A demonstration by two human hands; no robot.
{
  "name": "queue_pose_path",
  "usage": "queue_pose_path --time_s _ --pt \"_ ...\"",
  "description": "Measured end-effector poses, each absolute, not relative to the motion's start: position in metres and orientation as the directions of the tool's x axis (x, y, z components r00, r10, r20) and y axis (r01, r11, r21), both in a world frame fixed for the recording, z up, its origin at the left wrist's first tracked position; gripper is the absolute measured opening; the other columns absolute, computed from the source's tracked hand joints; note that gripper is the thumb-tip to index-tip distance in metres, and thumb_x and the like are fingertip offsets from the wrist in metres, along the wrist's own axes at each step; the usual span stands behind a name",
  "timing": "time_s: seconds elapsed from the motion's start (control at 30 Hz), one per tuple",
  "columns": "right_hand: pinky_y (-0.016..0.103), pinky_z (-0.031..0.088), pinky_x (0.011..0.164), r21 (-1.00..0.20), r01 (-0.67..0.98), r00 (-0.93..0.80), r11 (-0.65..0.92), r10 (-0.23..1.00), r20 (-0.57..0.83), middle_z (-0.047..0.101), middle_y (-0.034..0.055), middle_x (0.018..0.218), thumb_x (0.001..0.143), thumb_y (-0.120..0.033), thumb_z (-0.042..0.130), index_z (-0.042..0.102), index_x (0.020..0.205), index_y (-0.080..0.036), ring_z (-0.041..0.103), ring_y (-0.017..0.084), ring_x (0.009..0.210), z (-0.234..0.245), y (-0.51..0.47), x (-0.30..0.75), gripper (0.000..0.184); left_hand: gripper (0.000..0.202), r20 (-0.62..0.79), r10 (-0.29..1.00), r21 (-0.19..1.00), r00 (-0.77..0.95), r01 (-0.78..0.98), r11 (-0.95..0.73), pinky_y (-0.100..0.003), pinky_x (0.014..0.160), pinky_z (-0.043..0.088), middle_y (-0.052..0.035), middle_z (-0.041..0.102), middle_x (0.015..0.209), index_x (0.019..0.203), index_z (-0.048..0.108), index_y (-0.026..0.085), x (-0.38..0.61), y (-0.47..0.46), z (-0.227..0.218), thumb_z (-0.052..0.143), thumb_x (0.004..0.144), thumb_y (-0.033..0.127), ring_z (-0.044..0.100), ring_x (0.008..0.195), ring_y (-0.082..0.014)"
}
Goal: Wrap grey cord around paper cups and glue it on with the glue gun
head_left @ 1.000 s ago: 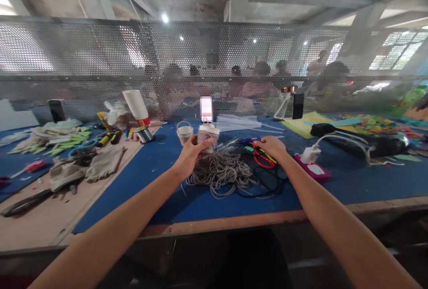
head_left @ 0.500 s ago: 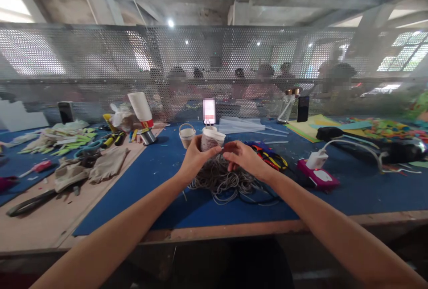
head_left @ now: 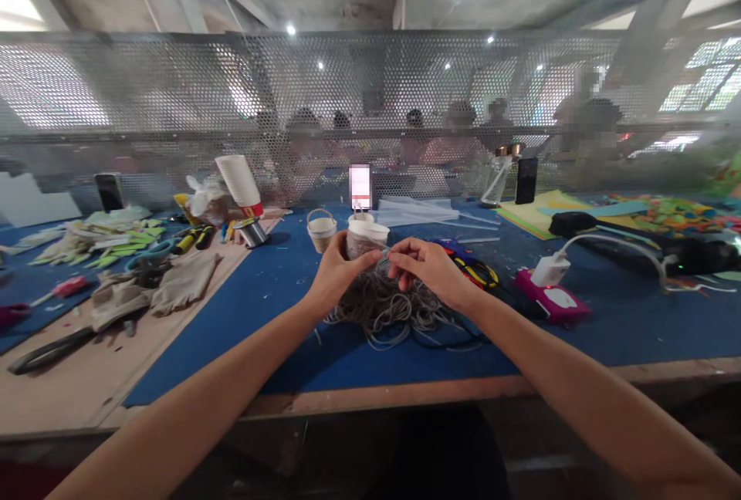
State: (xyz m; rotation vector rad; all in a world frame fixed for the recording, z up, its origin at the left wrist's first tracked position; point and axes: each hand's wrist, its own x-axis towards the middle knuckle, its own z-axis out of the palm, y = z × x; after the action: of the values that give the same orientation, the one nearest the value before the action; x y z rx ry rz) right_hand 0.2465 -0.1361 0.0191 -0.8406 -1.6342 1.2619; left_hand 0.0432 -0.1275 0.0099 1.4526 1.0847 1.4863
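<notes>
A white paper cup [head_left: 368,230] with grey cord wound round its side is gripped by my left hand [head_left: 339,268], thumb across the front. My right hand [head_left: 421,268] is beside the cup, its thumb and forefinger pinched on a thin strand of grey cord near my left thumb. Below both hands lies a loose, tangled heap of grey cord [head_left: 390,311] on the blue mat [head_left: 243,338]. Behind and left of the cup stands a small cord-covered basket [head_left: 322,232] with an arched handle.
Leaning stacked paper cups [head_left: 238,180], work gloves [head_left: 185,284] and scissors [head_left: 151,256] are at left. A lit phone [head_left: 360,187] and clear plastic strips [head_left: 414,212] stand behind. On the right are red and yellow-handled pliers [head_left: 475,272], a magenta power block [head_left: 553,299] and a glass bottle [head_left: 495,182].
My right thumb and fingertips have drawn together around the strand beside the cup. My left hand still holds the cup in nearly the same place; the view has shifted slightly.
</notes>
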Motion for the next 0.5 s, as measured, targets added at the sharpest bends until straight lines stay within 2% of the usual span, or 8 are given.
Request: queue_pose_path --time_s 0.23,0.5 --pt "0.027 0.041 0.057 -0.922 0.066 -0.289 0.381 0.892 0.348 0.055 -0.0046 0.063 0.091 -0.048 0.070 0.072 0.093 -0.020 0.049 0.010 0.056 0.0206 -0.1352 0.2495 0.028 0.057 0.321 0.947 0.945 -0.028 0.072 -0.318 -0.037 0.088 0.050 -0.0083 0.071 0.108 0.115 0.067 0.018 0.0420 -0.1254 0.0089 0.091 0.070 0.045 0.064 0.099 -0.0255" --pt "0.029 0.031 0.055 -0.892 0.158 -0.225 0.424 0.895 0.385 0.049 -0.0033 0.062 0.093 -0.049 0.063 0.076 0.091 -0.021 0.040 0.012 0.057 0.0253 -0.1369 0.2523 0.032 0.055 0.317 0.947 0.948 -0.042 0.044 -0.315 -0.037 0.089 0.049 -0.0089 0.072 0.107 0.114 0.068 0.018 0.0423 -0.1261 0.0089 0.092 0.069 0.040 0.064 0.098 -0.0258"
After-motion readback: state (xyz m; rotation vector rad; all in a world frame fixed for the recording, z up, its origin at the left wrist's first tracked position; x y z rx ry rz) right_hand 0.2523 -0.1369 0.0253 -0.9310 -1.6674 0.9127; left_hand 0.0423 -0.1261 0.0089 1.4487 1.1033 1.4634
